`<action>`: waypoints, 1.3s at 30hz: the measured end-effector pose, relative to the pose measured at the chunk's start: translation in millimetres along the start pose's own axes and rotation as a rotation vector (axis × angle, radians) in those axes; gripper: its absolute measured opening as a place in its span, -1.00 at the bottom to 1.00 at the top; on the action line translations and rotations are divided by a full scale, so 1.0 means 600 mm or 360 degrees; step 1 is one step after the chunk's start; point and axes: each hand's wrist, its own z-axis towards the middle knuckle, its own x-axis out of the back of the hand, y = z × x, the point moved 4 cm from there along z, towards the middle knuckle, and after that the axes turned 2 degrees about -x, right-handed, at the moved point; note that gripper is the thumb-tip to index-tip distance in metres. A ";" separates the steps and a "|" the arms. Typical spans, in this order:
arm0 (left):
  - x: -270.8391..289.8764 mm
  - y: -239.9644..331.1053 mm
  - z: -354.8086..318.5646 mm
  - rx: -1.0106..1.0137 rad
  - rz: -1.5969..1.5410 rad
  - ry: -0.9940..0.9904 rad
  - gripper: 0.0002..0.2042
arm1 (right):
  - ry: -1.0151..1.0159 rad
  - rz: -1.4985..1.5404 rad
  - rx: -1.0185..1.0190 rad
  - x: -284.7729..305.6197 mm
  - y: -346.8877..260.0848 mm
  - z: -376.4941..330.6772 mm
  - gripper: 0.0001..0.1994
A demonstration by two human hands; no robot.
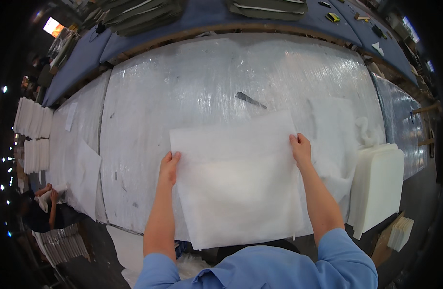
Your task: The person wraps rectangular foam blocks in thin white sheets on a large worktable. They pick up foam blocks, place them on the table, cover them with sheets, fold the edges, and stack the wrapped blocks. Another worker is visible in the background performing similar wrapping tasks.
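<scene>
A white, slightly see-through fabric piece point(241, 192), roughly square, is stretched between my two hands over the table's near edge. My left hand point(169, 167) pinches its left side close to the upper corner. On the opposite side, my right hand point(301, 148) grips the edge a little below the upper right corner. A denser white area shows through the lower part of the piece; whether that is a second layer or a pad inside, I cannot tell. Beyond the far edge lies a dark, narrow tool point(251, 100), perhaps a cutter or scissors.
The plastic-wrapped table point(149, 106) spreads ahead. White padded pieces point(379, 185) are stacked at the right, beside loose white fabric point(334, 130). Another person point(50, 207) handles white material at the far left. Blue tables point(202, 21) with dark stacks stand behind.
</scene>
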 end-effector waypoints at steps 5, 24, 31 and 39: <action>-0.035 0.006 0.039 0.0362 0.0129 0.0069 -0.66 | 0.0048 0.0152 -0.0152 -0.008 0.008 0.010 -0.75; -0.022 -0.020 0.092 -0.0276 0.1176 0.0590 -0.51 | 0.0455 -0.0498 0.0183 0.045 0.067 0.050 -0.74; -0.015 -0.044 0.041 0.0186 0.0101 0.0240 -0.61 | 0.0114 0.0139 -0.0281 0.042 0.054 0.025 -0.67; 0.041 -0.096 -0.122 0.0330 0.0479 0.0285 -0.76 | -0.0145 0.0175 -0.0375 0.060 0.117 -0.085 -0.65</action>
